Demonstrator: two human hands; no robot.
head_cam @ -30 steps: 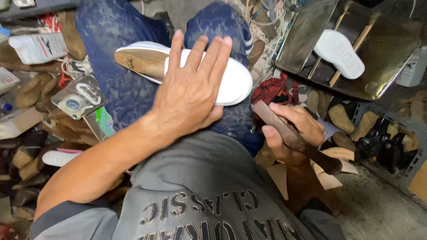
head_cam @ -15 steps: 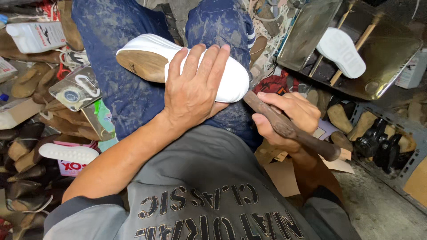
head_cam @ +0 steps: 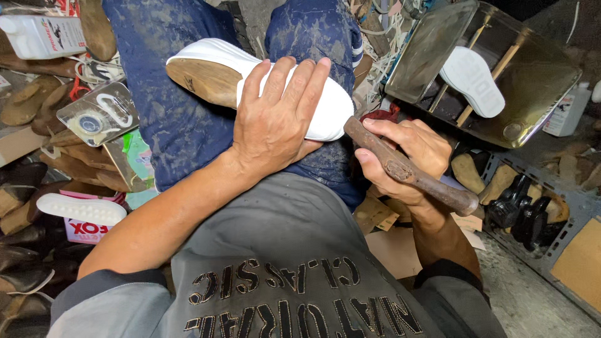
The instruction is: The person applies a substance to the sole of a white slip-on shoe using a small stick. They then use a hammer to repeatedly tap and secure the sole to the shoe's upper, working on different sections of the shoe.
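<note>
A white shoe (head_cam: 216,59) with a tan wooden last showing at its heel lies across my lap on stained blue jeans. My left hand (head_cam: 275,119) presses flat on top of it, fingers spread over the toe half. My right hand (head_cam: 404,159) grips a brown, rusty hammer handle (head_cam: 400,168) at the shoe's toe end. The hammer's head is hidden behind the shoe and my left hand.
A metal tray (head_cam: 538,81) at the upper right holds a white sole on sticks. Wooden lasts, soles and a white sole (head_cam: 81,208) are piled at the left with a white bottle (head_cam: 41,34). Dark lasts sit in a rack (head_cam: 519,203) at the right.
My right hand has brought the hammer up and left, from beside my thigh to the shoe's toe end. My left hand has stayed pressed on the shoe.
</note>
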